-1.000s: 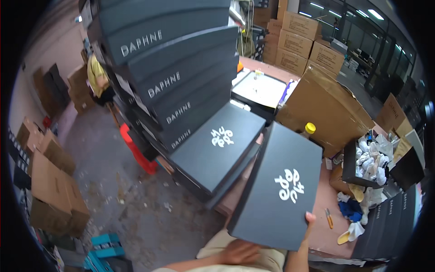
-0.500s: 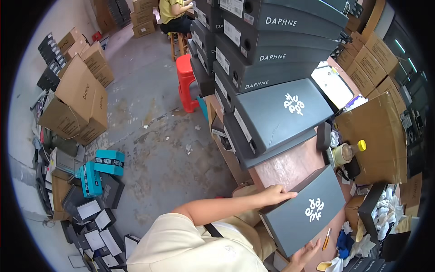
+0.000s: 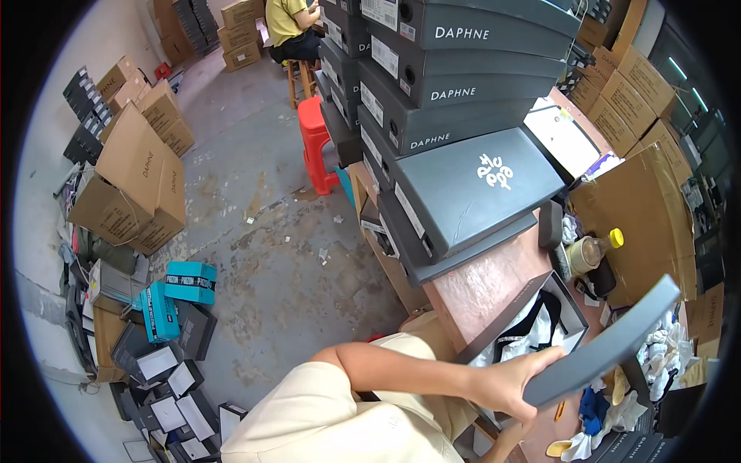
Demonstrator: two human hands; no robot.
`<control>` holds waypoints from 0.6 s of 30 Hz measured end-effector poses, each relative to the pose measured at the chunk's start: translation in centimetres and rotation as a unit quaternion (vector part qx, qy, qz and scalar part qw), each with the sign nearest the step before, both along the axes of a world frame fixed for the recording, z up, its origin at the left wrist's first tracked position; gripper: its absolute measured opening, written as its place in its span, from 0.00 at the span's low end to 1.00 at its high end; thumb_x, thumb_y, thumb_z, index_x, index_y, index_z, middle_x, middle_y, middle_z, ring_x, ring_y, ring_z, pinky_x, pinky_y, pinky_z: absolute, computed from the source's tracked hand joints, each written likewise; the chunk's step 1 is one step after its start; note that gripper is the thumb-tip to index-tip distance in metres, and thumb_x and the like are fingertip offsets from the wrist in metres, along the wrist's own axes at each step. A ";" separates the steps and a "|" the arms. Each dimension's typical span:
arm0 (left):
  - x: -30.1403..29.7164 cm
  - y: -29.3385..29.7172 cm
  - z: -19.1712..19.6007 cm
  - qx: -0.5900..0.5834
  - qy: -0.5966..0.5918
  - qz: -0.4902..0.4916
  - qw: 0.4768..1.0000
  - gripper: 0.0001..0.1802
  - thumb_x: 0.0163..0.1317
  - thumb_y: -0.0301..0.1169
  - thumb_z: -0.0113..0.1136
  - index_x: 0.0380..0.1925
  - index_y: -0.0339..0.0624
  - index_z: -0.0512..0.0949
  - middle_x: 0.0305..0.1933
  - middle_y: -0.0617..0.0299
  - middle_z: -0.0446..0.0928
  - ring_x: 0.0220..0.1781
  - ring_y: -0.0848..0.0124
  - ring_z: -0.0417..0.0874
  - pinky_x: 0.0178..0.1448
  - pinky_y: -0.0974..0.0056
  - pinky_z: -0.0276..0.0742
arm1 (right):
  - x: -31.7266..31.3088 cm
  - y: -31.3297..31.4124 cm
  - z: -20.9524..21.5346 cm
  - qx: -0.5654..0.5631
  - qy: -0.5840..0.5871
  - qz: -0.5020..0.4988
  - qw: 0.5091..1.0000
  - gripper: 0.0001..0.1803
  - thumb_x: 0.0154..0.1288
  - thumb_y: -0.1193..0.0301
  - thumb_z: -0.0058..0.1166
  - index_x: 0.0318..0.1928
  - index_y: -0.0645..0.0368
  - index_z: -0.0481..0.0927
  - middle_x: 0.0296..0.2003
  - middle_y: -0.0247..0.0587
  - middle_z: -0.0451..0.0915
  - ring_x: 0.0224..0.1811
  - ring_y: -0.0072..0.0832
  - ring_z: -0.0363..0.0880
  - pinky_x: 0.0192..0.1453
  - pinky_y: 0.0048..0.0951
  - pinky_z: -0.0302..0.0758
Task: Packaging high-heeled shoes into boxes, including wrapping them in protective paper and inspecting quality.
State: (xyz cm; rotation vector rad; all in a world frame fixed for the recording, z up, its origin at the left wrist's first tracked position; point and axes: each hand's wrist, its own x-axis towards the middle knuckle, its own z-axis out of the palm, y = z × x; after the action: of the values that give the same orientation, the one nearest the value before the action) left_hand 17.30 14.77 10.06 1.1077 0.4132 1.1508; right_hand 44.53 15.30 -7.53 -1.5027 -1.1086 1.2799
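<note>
Left hand: the left hand (image 3: 513,383) is closed on the lower end of a dark grey box lid (image 3: 606,345), fingers curled over its edge
Right hand: only a bit of forearm shows at the lower edge below the lid; the hand itself is hidden, so its grip cannot be told
Box lid: seen edge-on, tilted, raised just above and to the right of the open box, its far end pointing up toward the brown carton
Open shoebox: the open shoebox (image 3: 575,309) sits on the reddish worktable (image 3: 482,289) right in front of the person, its lid off; inside lies white tissue paper with a dark shape among it, too tangled to name
Stack: closed dark grey shoeboxes (image 3: 432,92) are piled high at the far end of the table, the lowest ones jutting out toward the open box
Brown carton: a large cardboard carton (image 3: 641,216) stands to the right of the table
Jar: a jar with a yellow cap (image 3: 590,251) lies between the carton and the open box
Floor, left: open cardboard cartons (image 3: 135,185), two teal boxes (image 3: 177,293) and scattered dark boxes with loose lids (image 3: 166,378) lie on the concrete
Background: a person in a yellow shirt (image 3: 289,27) sits by a red stool (image 3: 315,143)
</note>
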 end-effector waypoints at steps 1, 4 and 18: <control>-1.0 -0.2 1.2 0.036 -0.001 0.014 0.999 0.38 0.42 0.25 0.58 0.57 0.34 0.59 0.50 0.58 0.67 0.53 0.74 0.67 0.57 0.69 0.63 | -0.1 0.6 0.2 0.018 -0.042 0.037 0.998 0.24 0.64 0.67 0.49 0.57 0.69 0.67 0.53 0.48 0.71 0.59 0.35 0.67 0.62 0.36 0.63; -4.5 0.7 6.0 0.152 0.059 0.036 0.986 0.38 0.41 0.24 0.58 0.57 0.33 0.59 0.48 0.55 0.69 0.47 0.69 0.74 0.52 0.67 0.68 | -1.1 0.1 1.9 0.121 -0.185 0.109 0.969 0.25 0.64 0.69 0.50 0.58 0.69 0.66 0.54 0.49 0.70 0.60 0.36 0.66 0.63 0.37 0.62; -11.3 4.4 9.1 0.229 0.818 0.330 0.412 0.32 0.47 0.25 0.61 0.56 0.34 0.67 0.51 0.48 0.74 0.51 0.53 0.76 0.48 0.58 0.76 | -5.4 -0.8 9.0 0.219 -0.304 0.071 0.925 0.25 0.55 0.74 0.56 0.55 0.62 0.71 0.57 0.56 0.67 0.60 0.51 0.65 0.63 0.41 0.62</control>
State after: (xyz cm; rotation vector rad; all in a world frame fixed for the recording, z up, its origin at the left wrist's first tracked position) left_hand 6.00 19.17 19.14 2.5004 2.3615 0.2564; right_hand 39.13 14.53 1.49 -1.5174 -1.7935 0.5787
